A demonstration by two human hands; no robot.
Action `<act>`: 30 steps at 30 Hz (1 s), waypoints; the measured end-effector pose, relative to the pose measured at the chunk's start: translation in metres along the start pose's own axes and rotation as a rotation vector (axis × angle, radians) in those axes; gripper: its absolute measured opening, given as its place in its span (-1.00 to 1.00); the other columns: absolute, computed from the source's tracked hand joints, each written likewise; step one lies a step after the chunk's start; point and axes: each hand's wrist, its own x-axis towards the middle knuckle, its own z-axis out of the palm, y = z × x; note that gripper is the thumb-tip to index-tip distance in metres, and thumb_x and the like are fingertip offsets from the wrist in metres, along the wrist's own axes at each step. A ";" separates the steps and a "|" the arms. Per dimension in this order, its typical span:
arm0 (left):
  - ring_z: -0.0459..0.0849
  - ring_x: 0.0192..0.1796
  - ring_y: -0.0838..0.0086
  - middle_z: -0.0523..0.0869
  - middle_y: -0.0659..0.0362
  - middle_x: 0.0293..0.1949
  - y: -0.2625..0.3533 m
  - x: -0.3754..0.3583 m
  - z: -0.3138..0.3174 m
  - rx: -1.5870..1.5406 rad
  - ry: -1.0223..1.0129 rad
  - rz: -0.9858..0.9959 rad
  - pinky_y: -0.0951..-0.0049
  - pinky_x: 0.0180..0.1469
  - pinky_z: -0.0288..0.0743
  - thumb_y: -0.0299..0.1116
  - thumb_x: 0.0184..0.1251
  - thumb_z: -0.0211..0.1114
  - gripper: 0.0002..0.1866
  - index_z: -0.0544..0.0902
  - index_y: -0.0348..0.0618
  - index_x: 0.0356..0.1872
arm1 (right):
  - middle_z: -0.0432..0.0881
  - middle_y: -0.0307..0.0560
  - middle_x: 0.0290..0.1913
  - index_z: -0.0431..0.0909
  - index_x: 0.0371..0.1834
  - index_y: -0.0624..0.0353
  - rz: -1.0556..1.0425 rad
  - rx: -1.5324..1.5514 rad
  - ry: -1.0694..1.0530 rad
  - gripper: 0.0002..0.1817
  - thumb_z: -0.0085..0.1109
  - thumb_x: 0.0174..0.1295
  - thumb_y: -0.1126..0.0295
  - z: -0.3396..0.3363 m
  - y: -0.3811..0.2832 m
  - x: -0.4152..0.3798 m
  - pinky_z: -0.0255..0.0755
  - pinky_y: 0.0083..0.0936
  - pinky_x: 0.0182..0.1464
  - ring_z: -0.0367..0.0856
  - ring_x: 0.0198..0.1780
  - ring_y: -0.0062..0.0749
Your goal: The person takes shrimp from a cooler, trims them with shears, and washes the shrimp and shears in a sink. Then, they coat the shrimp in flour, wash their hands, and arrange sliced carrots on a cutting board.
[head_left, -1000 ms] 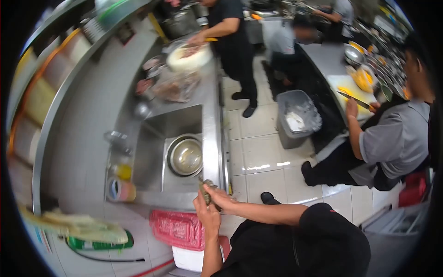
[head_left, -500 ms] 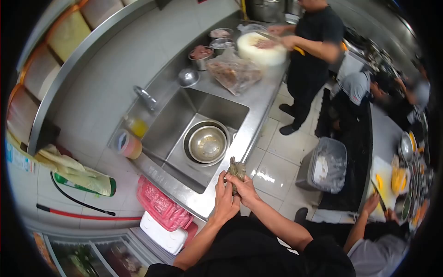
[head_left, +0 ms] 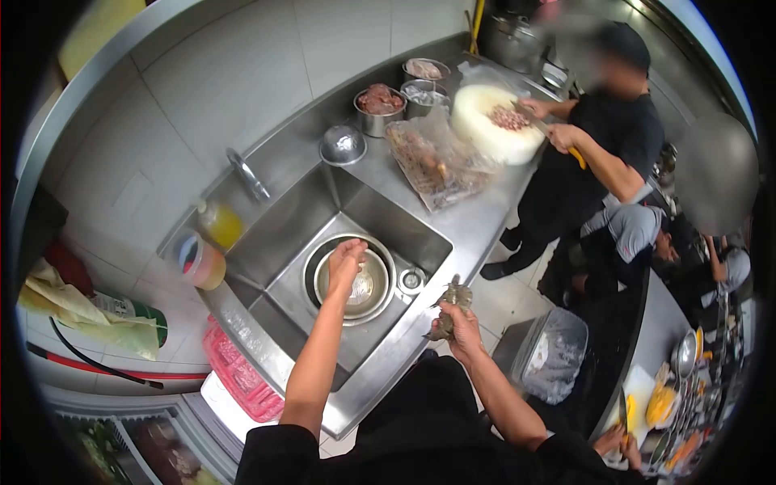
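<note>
My right hand (head_left: 462,327) is closed around several greyish-green raw shrimp (head_left: 441,325), held just past the front edge of the sink counter. Over the sink (head_left: 279,267), my left hand (head_left: 348,263) hangs above a steel bowl (head_left: 373,284), its fingers curled together; whatever they may hold is hidden. The bowl sits inside a larger steel bowl on the sink floor, with a little pale matter at its bottom.
A faucet (head_left: 247,174), a yellow liquid bottle (head_left: 220,224) and a plastic tub (head_left: 200,260) line the sink. Beyond are a bag of meat (head_left: 432,158) and a round white chopping block (head_left: 477,133), where a co-worker cuts meat. A bin (head_left: 554,356) stands on the right.
My left hand has left the shrimp and moved left over the bowl in the sink. My right hand keeps hold of the shrimp, now farther right. The view has shifted.
</note>
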 end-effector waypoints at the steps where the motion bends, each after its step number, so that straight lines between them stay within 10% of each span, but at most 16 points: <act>1: 0.57 -0.37 0.52 0.64 0.23 -0.30 0.006 0.023 0.007 -0.034 0.027 -0.045 0.51 -0.32 0.41 -0.19 0.10 0.31 -0.65 0.56 -0.15 -0.13 | 0.50 -0.24 -0.45 0.51 -0.28 0.19 -0.055 -0.034 0.013 -0.76 0.30 0.05 0.34 -0.003 -0.011 0.014 0.46 -0.54 -0.43 0.52 -0.49 -0.48; 10: 0.53 -0.06 0.19 0.50 0.04 -0.10 0.028 0.230 0.034 -0.246 0.245 -0.285 0.17 -0.16 0.45 -0.11 0.01 0.32 -0.43 0.44 -0.22 0.02 | 0.61 -0.21 -0.31 0.56 -0.21 0.26 -0.099 -0.365 -0.168 -0.78 0.27 0.09 0.43 -0.017 -0.077 0.115 0.48 -0.57 -0.30 0.54 -0.37 -0.55; 15: 0.60 -0.22 0.22 0.57 0.02 -0.16 0.021 0.315 0.019 -0.318 0.460 -0.293 0.17 -0.34 0.48 -0.24 0.01 0.32 -0.53 0.49 -0.27 -0.05 | 0.62 -0.20 -0.35 0.56 -0.22 0.28 0.026 -0.374 -0.187 -0.78 0.29 0.09 0.45 -0.038 -0.091 0.133 0.48 -0.58 -0.31 0.56 -0.38 -0.56; 21: 0.59 -0.50 0.40 0.57 0.11 -0.56 0.002 0.348 -0.004 -0.374 0.458 -0.186 0.41 -0.46 0.48 -0.44 0.08 0.21 -0.91 0.55 -0.25 -0.49 | 0.62 -0.20 -0.39 0.56 -0.23 0.28 0.128 -0.395 -0.183 -0.79 0.30 0.09 0.45 -0.051 -0.120 0.148 0.48 -0.58 -0.30 0.57 -0.40 -0.56; 30: 0.57 -0.49 0.42 0.54 0.18 -0.51 0.002 0.266 -0.032 -0.599 0.250 0.280 0.35 -0.36 0.61 -0.51 0.18 0.06 -0.92 0.53 -0.18 -0.45 | 0.61 -0.23 -0.46 0.58 -0.28 0.23 0.081 -0.473 -0.230 -0.82 0.27 0.11 0.38 -0.041 -0.169 0.168 0.43 -0.62 -0.30 0.56 -0.41 -0.60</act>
